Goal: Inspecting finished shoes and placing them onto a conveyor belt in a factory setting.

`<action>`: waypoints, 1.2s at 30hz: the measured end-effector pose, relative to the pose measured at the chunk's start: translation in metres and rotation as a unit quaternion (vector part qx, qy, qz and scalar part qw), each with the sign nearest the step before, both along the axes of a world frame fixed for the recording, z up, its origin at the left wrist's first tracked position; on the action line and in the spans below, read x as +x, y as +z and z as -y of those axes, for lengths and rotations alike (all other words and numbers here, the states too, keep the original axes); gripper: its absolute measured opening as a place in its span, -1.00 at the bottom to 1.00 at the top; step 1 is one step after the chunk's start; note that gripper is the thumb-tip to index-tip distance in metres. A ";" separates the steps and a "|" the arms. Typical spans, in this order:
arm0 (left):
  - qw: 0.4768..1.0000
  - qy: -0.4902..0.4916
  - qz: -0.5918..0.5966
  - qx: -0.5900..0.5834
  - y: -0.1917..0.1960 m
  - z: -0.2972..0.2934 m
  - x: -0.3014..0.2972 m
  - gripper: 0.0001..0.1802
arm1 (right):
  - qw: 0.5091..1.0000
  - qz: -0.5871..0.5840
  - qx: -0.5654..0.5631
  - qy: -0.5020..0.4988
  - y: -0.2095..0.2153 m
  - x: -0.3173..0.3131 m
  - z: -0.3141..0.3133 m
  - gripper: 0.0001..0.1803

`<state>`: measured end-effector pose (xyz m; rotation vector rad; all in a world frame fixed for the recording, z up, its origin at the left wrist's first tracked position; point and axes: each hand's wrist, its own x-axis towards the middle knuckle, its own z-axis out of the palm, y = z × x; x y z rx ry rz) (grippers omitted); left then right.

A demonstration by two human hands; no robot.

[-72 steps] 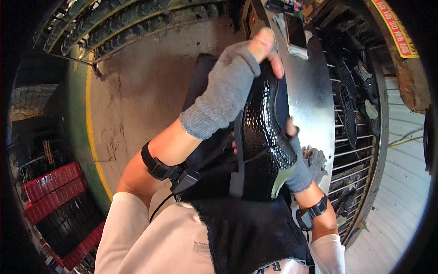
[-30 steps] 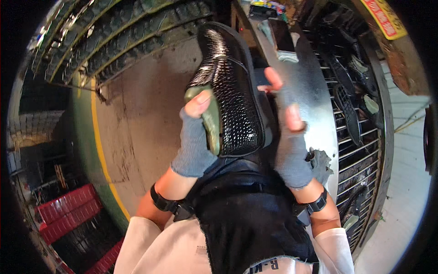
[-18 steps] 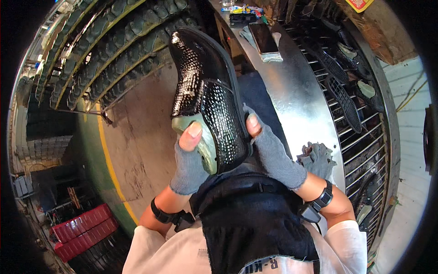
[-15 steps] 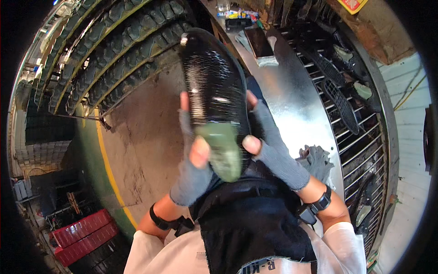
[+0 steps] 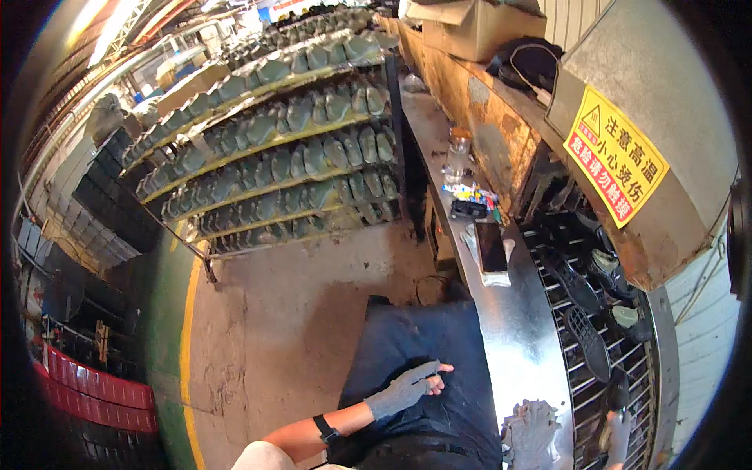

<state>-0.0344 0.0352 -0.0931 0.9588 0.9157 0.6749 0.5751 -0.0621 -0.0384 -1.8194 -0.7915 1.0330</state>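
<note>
My left hand (image 5: 415, 387), in a grey fingerless glove, rests on the dark blue cloth over my lap. It holds nothing; the index finger points out and the other fingers bend slightly. At the lower right, my right hand (image 5: 620, 439) reaches over the metal-bar rack (image 5: 583, 409), its fingers around the heel end of a glossy black shoe (image 5: 618, 389) on a pale green last. That hand is blurred and cut off by the picture's edge. Beyond it on the bars lie a dark sole (image 5: 587, 345) and other black shoes with pale green lasts (image 5: 627, 316).
A steel ledge (image 5: 523, 329) beside my lap bears a phone (image 5: 491, 249) and a crumpled grey glove (image 5: 533, 433). A metal hood with a yellow warning sign (image 5: 616, 157) overhangs the rack. Shelving full of lasts (image 5: 290, 157) stands ahead; red crates (image 5: 98, 399) are at left.
The shoe that both hands held up before me is now at the rack in my right hand. My left hand has let go and dropped to my lap. The view has tilted up.
</note>
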 end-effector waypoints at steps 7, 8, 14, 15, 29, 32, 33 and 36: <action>0.997 0.068 -0.038 0.009 0.019 -0.016 -0.015 -0.67 | 0.836 0.507 -0.101 0.182 0.026 -0.084 -0.069 -0.22; 0.995 0.077 -0.069 0.010 0.029 -0.017 -0.013 -0.67 | 0.904 0.396 -0.065 0.149 0.008 -0.096 -0.091 -0.24; 0.996 0.048 -0.070 0.029 0.039 -0.003 -0.010 -0.61 | 0.780 0.582 -0.021 0.228 -0.054 -0.109 -0.157 -0.47; 0.996 0.057 -0.057 0.026 0.039 0.002 -0.009 -0.61 | 0.733 0.636 -0.067 0.230 -0.055 -0.111 -0.160 -0.52; 0.948 -0.063 -0.153 0.272 0.139 -0.048 0.075 -0.56 | 0.919 -0.171 -0.020 0.354 0.111 -0.228 -0.174 -0.20; 0.995 0.087 -0.047 0.012 0.111 -0.030 0.049 -0.66 | 0.976 -0.217 -0.028 0.010 0.011 -0.127 -0.215 -0.24; 0.992 0.112 -0.023 -0.054 0.093 -0.024 0.031 -0.64 | 0.965 -0.242 -0.029 -0.097 -0.014 -0.080 -0.227 -0.11; 0.984 0.098 0.006 -0.147 0.034 -0.013 0.017 -0.59 | 0.905 -0.304 0.016 -0.296 -0.054 0.130 -0.221 0.07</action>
